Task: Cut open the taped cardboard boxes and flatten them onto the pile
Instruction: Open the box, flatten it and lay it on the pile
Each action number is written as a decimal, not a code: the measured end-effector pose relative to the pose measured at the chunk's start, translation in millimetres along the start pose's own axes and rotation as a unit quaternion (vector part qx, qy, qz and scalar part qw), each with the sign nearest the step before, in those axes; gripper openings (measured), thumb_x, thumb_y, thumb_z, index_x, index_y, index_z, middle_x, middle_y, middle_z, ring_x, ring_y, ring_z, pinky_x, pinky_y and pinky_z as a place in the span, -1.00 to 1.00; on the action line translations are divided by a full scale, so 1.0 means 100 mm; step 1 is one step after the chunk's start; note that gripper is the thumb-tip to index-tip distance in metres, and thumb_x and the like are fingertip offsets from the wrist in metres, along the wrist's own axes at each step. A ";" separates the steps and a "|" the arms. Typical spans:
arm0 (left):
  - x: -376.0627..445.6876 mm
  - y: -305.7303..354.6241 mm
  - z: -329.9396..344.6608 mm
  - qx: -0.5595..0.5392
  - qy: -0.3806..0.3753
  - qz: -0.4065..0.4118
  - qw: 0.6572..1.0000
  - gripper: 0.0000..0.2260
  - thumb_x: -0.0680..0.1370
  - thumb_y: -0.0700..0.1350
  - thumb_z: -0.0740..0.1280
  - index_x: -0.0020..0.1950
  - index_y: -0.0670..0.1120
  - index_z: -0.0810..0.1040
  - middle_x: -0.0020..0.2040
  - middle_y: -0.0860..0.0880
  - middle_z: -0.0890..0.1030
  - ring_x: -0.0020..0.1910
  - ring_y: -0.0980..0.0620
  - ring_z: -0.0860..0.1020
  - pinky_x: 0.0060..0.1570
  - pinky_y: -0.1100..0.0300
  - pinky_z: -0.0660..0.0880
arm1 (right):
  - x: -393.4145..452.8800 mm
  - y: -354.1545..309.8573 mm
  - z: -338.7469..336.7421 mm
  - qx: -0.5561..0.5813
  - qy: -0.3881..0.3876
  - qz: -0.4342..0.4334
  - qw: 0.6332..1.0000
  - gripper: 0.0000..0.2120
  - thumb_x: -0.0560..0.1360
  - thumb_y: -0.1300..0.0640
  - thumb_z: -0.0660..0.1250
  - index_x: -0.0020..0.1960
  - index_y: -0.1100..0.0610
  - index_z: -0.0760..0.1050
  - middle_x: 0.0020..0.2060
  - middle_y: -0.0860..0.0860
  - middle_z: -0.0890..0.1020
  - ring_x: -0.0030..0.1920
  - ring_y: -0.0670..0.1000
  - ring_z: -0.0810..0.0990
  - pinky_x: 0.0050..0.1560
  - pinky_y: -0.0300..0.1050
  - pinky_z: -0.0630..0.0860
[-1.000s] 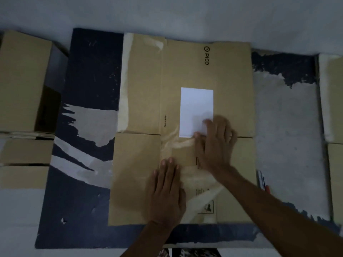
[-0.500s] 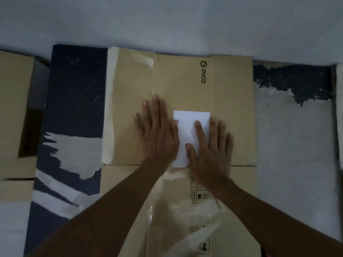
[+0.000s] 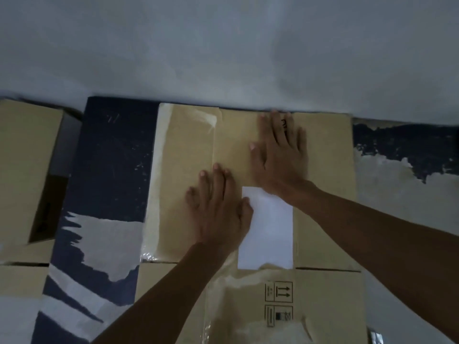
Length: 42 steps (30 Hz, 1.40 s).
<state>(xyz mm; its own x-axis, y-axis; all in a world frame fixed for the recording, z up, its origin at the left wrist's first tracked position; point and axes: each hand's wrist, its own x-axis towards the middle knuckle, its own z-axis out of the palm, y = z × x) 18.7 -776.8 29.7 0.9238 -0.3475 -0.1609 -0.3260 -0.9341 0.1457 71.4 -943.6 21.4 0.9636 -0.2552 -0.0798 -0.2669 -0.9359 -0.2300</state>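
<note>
Both hands have slid up the flattened cardboard box [image 3: 327, 184] since half a second ago, when they lay side by side across the white label [image 3: 267, 232]. Now the right hand [image 3: 280, 157] has gone ahead toward 12 o'clock, its fingertips reaching the far edge of the box and covering most of the printed logo that showed before. It lies palm down, fingers straight and slightly spread, pressing the cardboard and holding nothing. The left hand [image 3: 218, 209] sits nearer, at about 7 o'clock from the right one, also flat with fingers spread, its thumb edge touching the upper left corner of the label.

The flattened box lies open-faced in the middle of the view, on a dark blue board [image 3: 111, 165] with torn pale patches. A crease runs across the box just below the label, and the nearer panel carries handling symbols [image 3: 278, 304] at about 6 o'clock. Strips of clear tape [image 3: 188, 120] shine along the box's left side and over the near panel.

At 9 o'clock stands another cardboard box [image 3: 24, 165], still in its box shape, with a dark opening on its right side. More flat cardboard [image 3: 19, 279] lies just nearer than it. Pale wall [image 3: 223, 45] fills the top of the view.
</note>
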 end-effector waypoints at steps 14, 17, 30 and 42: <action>1.13 -0.16 -0.06 -0.030 0.022 0.086 0.996 -0.30 0.53 0.18 0.00 0.63 -0.08 0.04 0.64 -0.05 0.02 0.61 -0.10 -0.03 0.55 -0.10 -0.04 | -0.23 0.32 -0.05 -0.025 -0.008 0.005 1.000 -0.30 0.57 -0.36 -0.07 0.62 -0.09 -0.07 0.61 -0.03 -0.04 0.60 0.10 -0.10 0.53 0.28 -0.10; 1.18 -0.20 -0.15 -0.044 0.014 0.104 0.993 -0.28 0.50 0.23 0.04 0.61 -0.05 0.13 0.63 -0.02 0.09 0.59 -0.10 0.07 0.49 -0.08 0.07 | -0.34 0.38 -0.06 -0.025 -0.006 0.027 0.999 -0.27 0.55 -0.40 -0.08 0.61 -0.10 -0.10 0.61 -0.05 -0.08 0.60 0.10 -0.14 0.52 0.30 -0.10; 1.11 -0.69 -0.21 -0.128 0.034 0.062 0.989 -0.31 0.59 0.30 -0.01 0.63 -0.04 0.09 0.63 -0.07 0.06 0.61 -0.07 -0.01 0.56 -0.06 -0.02 | -0.31 0.46 -0.06 0.009 -0.003 0.004 1.000 -0.28 0.52 -0.31 0.06 0.61 -0.08 0.00 0.61 -0.05 -0.04 0.60 0.08 -0.14 0.53 0.25 -0.20; -0.31 -0.88 -0.35 -0.220 0.032 -0.289 0.931 -0.37 0.48 -0.04 0.49 0.44 -0.23 0.34 0.33 -0.27 0.42 0.29 -0.30 0.37 0.21 -0.16 0.37 | -1.09 0.72 -0.42 0.113 0.034 0.345 0.931 -0.24 0.44 -0.16 0.39 0.51 0.10 0.21 0.42 0.14 0.34 0.40 0.20 0.31 0.29 0.15 0.38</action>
<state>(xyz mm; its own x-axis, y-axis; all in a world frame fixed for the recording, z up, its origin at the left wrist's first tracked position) 25.4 -681.3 55.8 0.9338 0.2225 -0.2803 0.3311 -0.8342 0.4409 -52.2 -992.8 53.9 0.5587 -0.7987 -0.2234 -0.8116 -0.4711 -0.3456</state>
